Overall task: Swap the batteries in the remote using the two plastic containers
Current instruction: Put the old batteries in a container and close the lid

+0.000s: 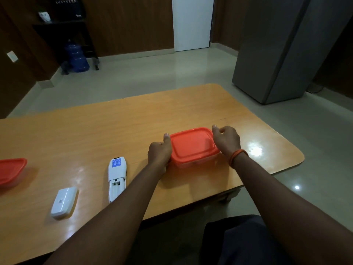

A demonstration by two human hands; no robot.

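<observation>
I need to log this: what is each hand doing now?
Left hand: closed on the left side of the red-lidded container.
Right hand: closed on its right side.

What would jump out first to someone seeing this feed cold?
The red-lidded container near the table's right end, gripped on either side by the left hand and right hand. Next, the white remote lying face down left of it with its battery bay open, and its cover lying apart further left. A second container sits half out of frame at the far left.
</observation>
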